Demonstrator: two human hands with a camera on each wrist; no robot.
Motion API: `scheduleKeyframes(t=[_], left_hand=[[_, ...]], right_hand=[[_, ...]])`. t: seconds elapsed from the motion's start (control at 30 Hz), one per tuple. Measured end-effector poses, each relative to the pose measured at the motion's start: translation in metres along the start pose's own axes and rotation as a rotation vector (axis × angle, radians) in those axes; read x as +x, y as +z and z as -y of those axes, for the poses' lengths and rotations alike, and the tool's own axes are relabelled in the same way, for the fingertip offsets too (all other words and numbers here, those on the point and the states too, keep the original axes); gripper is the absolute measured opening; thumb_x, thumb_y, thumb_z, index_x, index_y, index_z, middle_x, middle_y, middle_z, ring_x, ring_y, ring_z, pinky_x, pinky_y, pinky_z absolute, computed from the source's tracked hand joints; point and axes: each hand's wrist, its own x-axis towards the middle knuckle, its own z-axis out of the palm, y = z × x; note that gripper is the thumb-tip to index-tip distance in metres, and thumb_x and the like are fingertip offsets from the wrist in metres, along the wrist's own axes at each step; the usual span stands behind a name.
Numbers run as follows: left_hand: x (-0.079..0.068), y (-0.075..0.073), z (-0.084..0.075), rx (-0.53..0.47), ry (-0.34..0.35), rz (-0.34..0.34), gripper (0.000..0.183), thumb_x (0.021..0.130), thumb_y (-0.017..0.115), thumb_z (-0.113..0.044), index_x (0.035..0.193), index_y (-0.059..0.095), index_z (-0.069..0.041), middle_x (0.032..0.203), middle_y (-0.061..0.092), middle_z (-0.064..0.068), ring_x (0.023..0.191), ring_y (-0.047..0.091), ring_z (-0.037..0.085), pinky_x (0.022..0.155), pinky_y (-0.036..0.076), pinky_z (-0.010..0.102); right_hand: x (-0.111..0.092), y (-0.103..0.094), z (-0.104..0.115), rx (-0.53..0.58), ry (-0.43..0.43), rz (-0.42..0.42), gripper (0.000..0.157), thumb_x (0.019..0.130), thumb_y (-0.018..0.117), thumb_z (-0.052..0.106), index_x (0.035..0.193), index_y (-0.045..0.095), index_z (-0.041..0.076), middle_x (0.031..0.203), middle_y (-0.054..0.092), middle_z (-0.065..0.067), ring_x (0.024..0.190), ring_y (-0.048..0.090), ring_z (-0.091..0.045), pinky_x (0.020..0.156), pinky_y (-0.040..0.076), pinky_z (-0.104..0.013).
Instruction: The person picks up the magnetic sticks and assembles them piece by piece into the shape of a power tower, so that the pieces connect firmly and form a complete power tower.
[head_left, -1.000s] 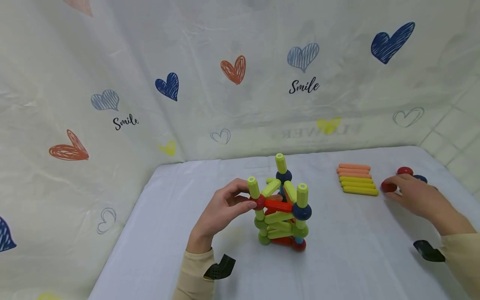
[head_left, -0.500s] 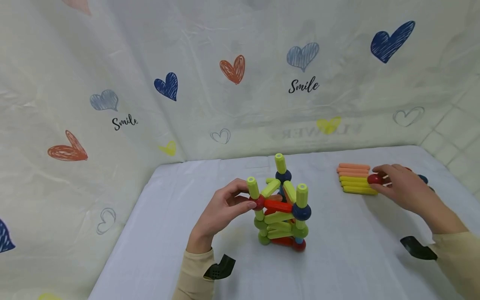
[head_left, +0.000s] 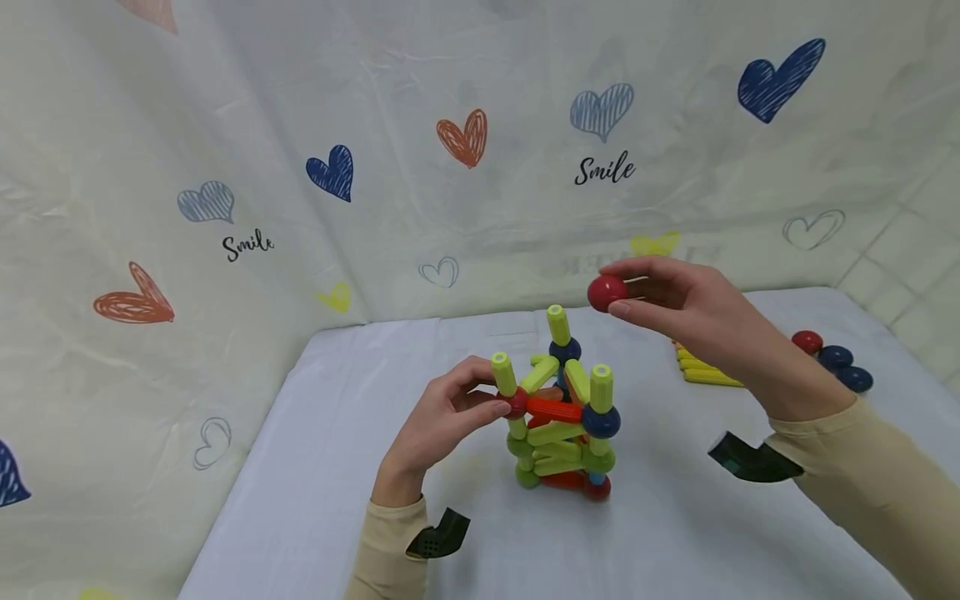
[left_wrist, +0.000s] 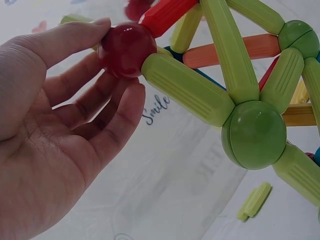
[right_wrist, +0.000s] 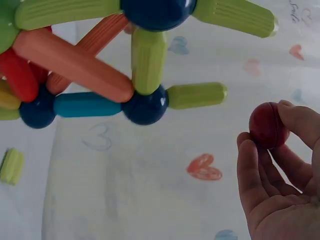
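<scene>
A tower of balls and ridged rods, mostly light green (head_left: 558,432), stands mid-table, three light green rods pointing up from its top balls. My left hand (head_left: 442,425) pinches the red ball (left_wrist: 127,50) at the tower's top left corner between thumb and fingers. Up in the air, beyond the tower's right side, my right hand (head_left: 697,321) holds a loose red ball (head_left: 605,293) at its fingertips. In the right wrist view that ball is apart from the upright rod (right_wrist: 197,96) on a dark blue ball (right_wrist: 145,104).
Yellow rods (head_left: 708,371) lie in a row at the right, partly hidden by my right arm. Farther right sit another red ball (head_left: 807,342) and dark blue balls (head_left: 855,379). Small light green rods (left_wrist: 255,201) lie on the table. A heart-printed cloth (head_left: 375,108) hangs behind.
My right hand has lifted the red ball from the group at the right and carried it left and up, near the tower's top. My left hand has stayed on the corner ball.
</scene>
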Motion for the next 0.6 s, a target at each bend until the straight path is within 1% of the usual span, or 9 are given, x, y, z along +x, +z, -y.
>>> scheduleKeyframes(t=[0.13, 0.27, 0.4, 0.6], left_hand=[[0.000, 0.000, 0.000, -0.006, 0.010, -0.001, 0.023, 0.093, 0.065, -0.003, 0.116, 0.060, -0.005, 0.112, 0.058, 0.012, 0.095, 0.067, 0.033, 0.087, 0.055, 0.041], [0.000, -0.001, 0.001, 0.002, 0.009, -0.004, 0.023, 0.093, 0.065, -0.004, 0.116, 0.061, -0.006, 0.112, 0.059, 0.012, 0.096, 0.065, 0.038, 0.087, 0.055, 0.040], [0.000, -0.001, 0.002, 0.003, -0.001, -0.006, 0.023, 0.093, 0.065, -0.005, 0.115, 0.061, -0.007, 0.111, 0.059, 0.010, 0.097, 0.064, 0.040, 0.088, 0.055, 0.040], [0.000, 0.000, 0.000, -0.003, 0.000, -0.005, 0.022, 0.093, 0.066, -0.006, 0.115, 0.061, -0.007, 0.111, 0.059, 0.011, 0.097, 0.063, 0.042, 0.088, 0.055, 0.040]], right_hand=[[0.015, 0.011, 0.017, 0.073, -0.069, 0.045, 0.044, 0.095, 0.066, 0.026, 0.135, 0.055, 0.014, 0.125, 0.061, -0.004, 0.109, 0.061, -0.018, 0.084, 0.054, -0.021], [0.026, 0.020, 0.019, 0.128, -0.119, 0.096, 0.043, 0.095, 0.066, 0.020, 0.136, 0.056, 0.011, 0.126, 0.061, -0.006, 0.111, 0.062, -0.020, 0.087, 0.053, -0.022], [0.031, 0.025, 0.015, 0.149, -0.107, 0.129, 0.043, 0.095, 0.066, 0.019, 0.136, 0.056, 0.010, 0.125, 0.061, -0.007, 0.112, 0.061, -0.020, 0.089, 0.052, -0.023], [0.030, 0.024, 0.011, 0.133, -0.053, 0.113, 0.044, 0.095, 0.066, 0.025, 0.136, 0.056, 0.013, 0.126, 0.062, -0.006, 0.110, 0.061, -0.020, 0.088, 0.052, -0.023]])
